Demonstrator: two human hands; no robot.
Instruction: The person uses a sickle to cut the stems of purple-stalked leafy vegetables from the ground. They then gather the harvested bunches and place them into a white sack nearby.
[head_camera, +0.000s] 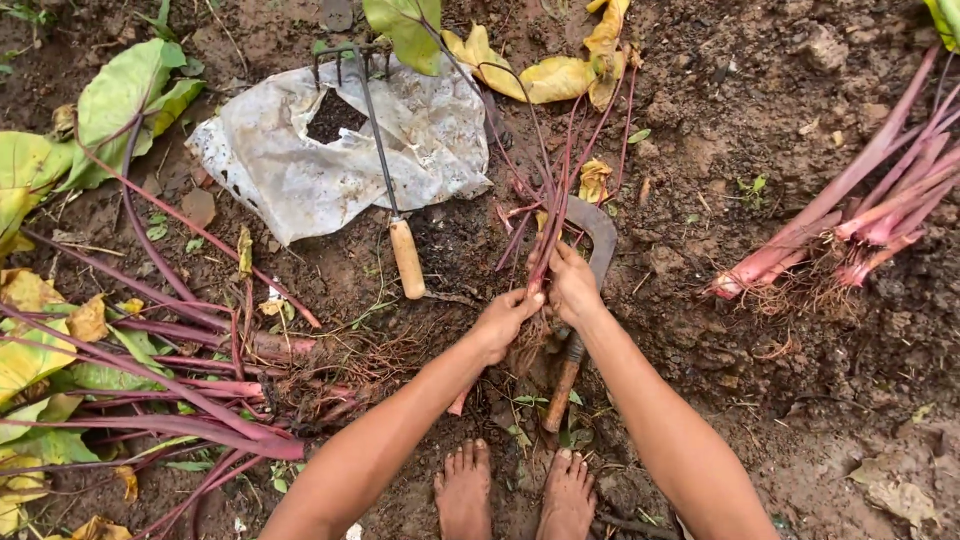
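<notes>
My left hand (503, 320) and my right hand (572, 287) both grip the base of a small bunch of thin red-stemmed plants (545, 210) with yellowing leaves. The stems rise away from me, and the brown roots hang below my hands. Under my right hand lies a curved sickle (597, 250) with a wooden handle, on the soil. My bare feet (515, 493) stand just below.
A hand rake (385, 170) with a wooden handle lies across a torn white plastic sheet (300, 160). A pile of red stalks with green leaves (150, 390) lies at left. Another bundle of thick red stalks (860, 225) lies at right. Dark soil surrounds everything.
</notes>
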